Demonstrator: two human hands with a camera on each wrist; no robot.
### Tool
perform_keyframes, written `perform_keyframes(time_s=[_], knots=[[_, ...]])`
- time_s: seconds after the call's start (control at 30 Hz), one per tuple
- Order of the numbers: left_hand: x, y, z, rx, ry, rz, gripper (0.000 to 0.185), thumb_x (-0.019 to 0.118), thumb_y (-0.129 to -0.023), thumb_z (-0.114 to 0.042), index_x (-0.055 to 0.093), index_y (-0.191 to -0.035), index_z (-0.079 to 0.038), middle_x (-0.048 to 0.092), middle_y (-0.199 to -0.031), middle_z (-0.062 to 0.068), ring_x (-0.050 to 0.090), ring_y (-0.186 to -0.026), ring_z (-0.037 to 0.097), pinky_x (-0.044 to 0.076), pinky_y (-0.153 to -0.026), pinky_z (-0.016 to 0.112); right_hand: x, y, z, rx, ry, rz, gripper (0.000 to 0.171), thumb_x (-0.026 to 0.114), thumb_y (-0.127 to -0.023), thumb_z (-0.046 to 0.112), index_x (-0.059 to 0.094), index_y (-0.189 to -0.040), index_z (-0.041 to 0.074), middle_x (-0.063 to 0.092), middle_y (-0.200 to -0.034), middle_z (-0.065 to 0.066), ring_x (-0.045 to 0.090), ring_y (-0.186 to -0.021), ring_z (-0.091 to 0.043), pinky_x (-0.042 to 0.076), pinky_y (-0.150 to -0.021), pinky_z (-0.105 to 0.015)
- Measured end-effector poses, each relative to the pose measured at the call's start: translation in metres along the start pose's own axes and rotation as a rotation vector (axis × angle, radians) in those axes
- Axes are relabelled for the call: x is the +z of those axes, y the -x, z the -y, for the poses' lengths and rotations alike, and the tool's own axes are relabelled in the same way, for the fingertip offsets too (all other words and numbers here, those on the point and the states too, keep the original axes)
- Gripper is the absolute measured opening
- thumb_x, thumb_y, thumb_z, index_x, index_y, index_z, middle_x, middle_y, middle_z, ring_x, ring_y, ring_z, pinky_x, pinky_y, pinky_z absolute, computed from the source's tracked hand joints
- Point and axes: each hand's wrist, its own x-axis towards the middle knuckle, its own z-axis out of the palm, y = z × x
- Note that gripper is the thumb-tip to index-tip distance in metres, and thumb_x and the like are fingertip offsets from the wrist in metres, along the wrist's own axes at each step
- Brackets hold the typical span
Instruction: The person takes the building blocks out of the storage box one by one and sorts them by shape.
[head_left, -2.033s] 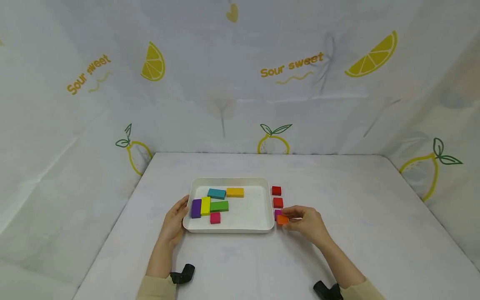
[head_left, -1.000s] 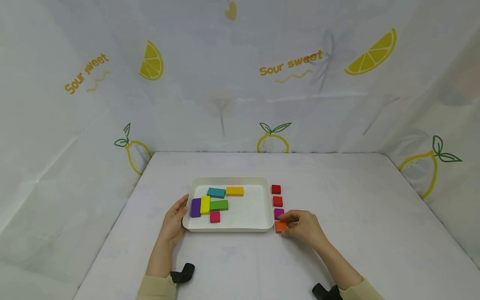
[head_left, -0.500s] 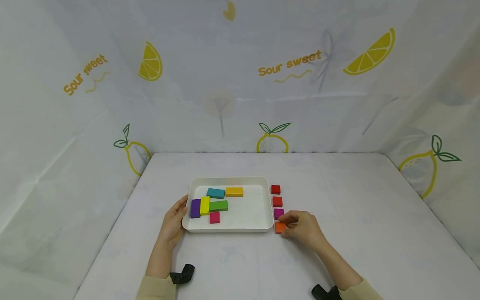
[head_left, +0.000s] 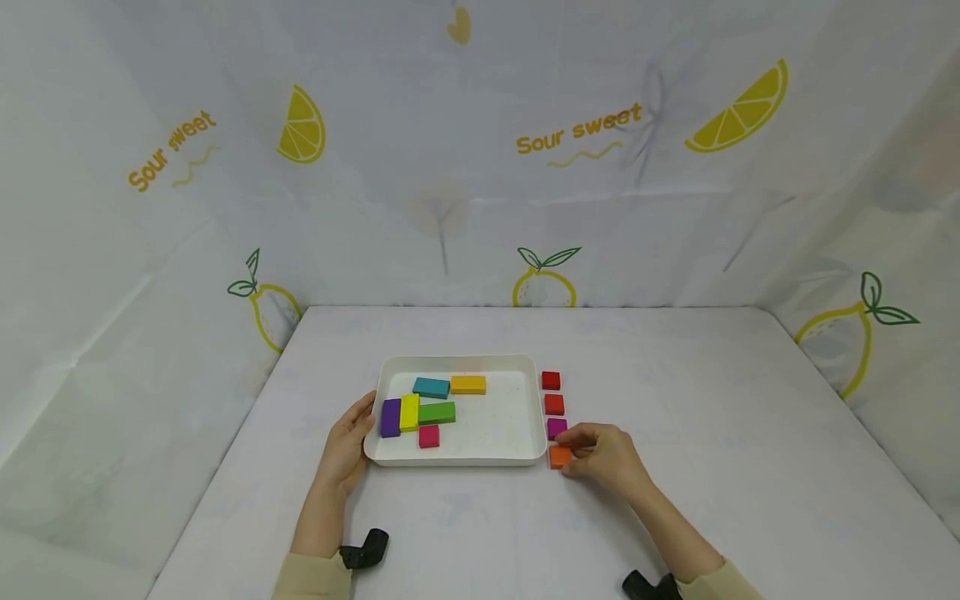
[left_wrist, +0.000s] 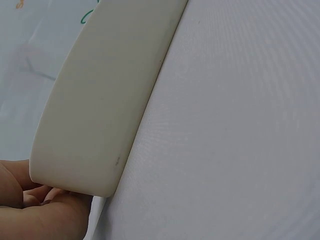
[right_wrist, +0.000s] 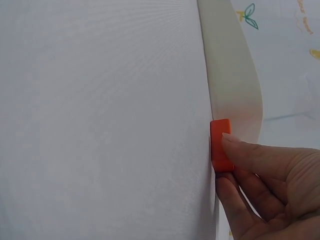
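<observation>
A white tray lies on the table, with my left hand resting against its left wall, fingers stretched along the outside. In the left wrist view the thumb touches the tray wall near its end. Beside the tray's right front corner my right hand pinches an orange block between thumb and fingers, low at the table. The right wrist view shows this orange block up close against the tray wall. Just behind it lies a magenta block, in line with two red blocks.
Inside the tray lie a purple block, a yellow block, a green block, a teal block, an amber block and a pink block. White cloth covers the table; a printed curtain stands behind.
Two seconds ago the orange block partly covered the magenta one; my right hand has brought it nearer to me, to the row's front end. The left hand and tray have stayed put.
</observation>
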Motion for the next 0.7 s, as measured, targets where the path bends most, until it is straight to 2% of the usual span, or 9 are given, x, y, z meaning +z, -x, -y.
perform_keyframes(time_s=[0.2, 0.3, 0.53, 0.7], knots=[[-0.001, 0.0, 0.0, -0.002, -0.011, 0.003, 0.051, 0.034, -0.106, -0.005, 0.024, -0.156, -0.003, 0.022, -0.164, 0.018, 0.022, -0.152, 0.027, 0.039, -0.112, 0.018, 0.0, 0.001, -0.001, 0.003, 0.002, -0.005, 0.036, 0.086, -0.068, 0.001, 0.077, -0.1, 0.012, 0.075, -0.106, -0.005, 0.07, -0.093, -0.017, 0.062, -0.084, -0.033], [-0.001, 0.0, 0.0, -0.008, -0.01, -0.006, 0.05, 0.034, -0.106, -0.005, 0.025, -0.155, -0.003, 0.023, -0.164, 0.017, 0.022, -0.153, 0.027, 0.037, -0.114, 0.021, -0.001, 0.001, 0.0, 0.004, 0.013, -0.012, 0.035, 0.086, -0.069, 0.002, 0.077, -0.101, 0.013, 0.075, -0.106, -0.005, 0.07, -0.093, -0.018, 0.062, -0.084, -0.034], [-0.002, 0.0, 0.001, -0.001, -0.008, -0.001, 0.05, 0.033, -0.106, -0.004, 0.024, -0.156, -0.003, 0.021, -0.165, 0.018, 0.021, -0.153, 0.027, 0.026, -0.121, 0.038, -0.005, 0.0, 0.008, -0.023, -0.019, -0.021, 0.032, 0.08, -0.072, 0.0, 0.077, -0.1, 0.015, 0.077, -0.102, -0.004, 0.072, -0.097, -0.021, 0.062, -0.085, -0.034], [-0.002, -0.001, 0.002, -0.014, -0.005, -0.005, 0.05, 0.034, -0.106, -0.006, 0.027, -0.155, -0.005, 0.022, -0.165, 0.016, 0.022, -0.152, 0.024, 0.039, -0.111, 0.019, -0.007, -0.003, 0.024, -0.066, -0.065, -0.013, 0.03, 0.08, -0.076, 0.002, 0.076, -0.104, 0.011, 0.076, -0.107, -0.008, 0.072, -0.1, -0.024, 0.063, -0.082, -0.034]])
